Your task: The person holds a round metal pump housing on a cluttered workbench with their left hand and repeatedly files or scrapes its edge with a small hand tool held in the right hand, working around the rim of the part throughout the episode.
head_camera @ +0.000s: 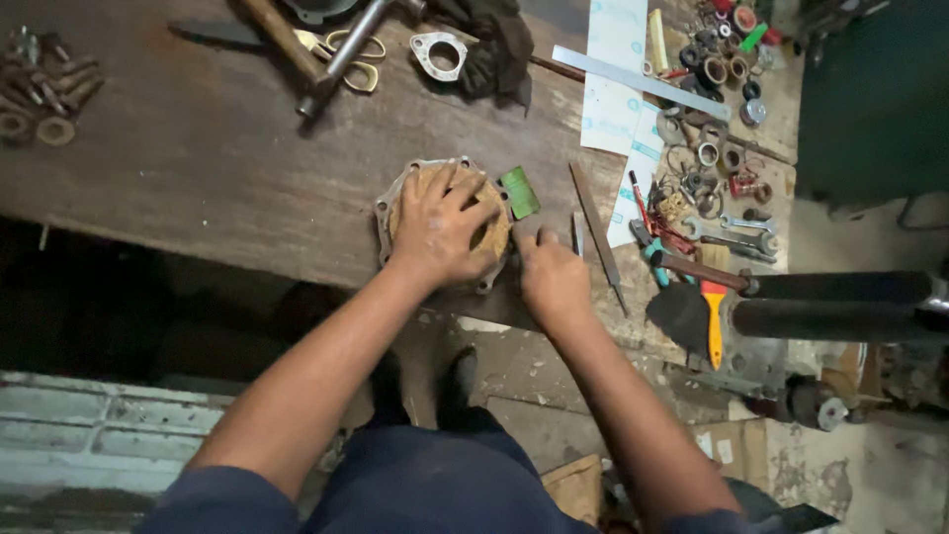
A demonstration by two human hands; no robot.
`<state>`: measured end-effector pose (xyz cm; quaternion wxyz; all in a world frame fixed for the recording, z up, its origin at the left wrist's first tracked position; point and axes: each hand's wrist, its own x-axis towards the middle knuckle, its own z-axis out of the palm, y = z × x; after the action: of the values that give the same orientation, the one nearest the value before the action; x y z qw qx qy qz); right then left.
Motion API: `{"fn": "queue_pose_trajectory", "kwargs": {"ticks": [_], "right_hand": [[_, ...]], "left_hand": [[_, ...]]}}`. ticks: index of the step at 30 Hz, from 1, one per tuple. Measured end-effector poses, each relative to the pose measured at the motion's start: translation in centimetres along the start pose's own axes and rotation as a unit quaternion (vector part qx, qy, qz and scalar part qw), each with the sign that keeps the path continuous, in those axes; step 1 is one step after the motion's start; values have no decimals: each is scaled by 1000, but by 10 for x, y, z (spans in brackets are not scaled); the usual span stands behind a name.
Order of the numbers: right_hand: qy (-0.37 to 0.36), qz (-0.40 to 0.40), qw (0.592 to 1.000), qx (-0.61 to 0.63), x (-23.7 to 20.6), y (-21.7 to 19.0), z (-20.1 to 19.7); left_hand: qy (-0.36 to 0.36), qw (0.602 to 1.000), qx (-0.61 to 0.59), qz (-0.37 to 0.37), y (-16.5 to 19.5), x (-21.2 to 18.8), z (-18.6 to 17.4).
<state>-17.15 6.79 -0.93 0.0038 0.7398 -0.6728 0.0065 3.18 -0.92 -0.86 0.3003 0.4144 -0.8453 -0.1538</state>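
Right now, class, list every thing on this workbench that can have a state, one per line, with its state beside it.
Left hand: spread flat, pressing on the cork-like disc.
Cork-like disc: lying on the round metal cover.
Round metal cover: flat on the bench.
Right hand: curled at the cover's edge; whether it holds anything is hidden.
Scissors: closed, lying flat.
Orange-handled brush: lying flat, untouched.

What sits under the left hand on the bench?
A tan cork-like disc lies on a round metal flange plate with bolt lugs, and the left hand is pressed flat on it. The disc's centre is covered by the palm.
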Motion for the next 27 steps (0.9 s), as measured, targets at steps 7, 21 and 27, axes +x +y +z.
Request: {"fn": "queue_pose_trajectory", "kwargs": {"ticks": [7, 21, 27], "right_hand": [[11, -22, 1000, -11, 0, 5, 11], [-8, -48, 998, -41, -4, 1, 10], [108, -94, 990, 9, 2, -1, -2]], "left_hand": [[5, 1000, 11, 4, -1, 1, -2], [-23, 995, -19, 93, -14, 3, -13], [-9, 995, 8, 100, -14, 7, -15]]}}
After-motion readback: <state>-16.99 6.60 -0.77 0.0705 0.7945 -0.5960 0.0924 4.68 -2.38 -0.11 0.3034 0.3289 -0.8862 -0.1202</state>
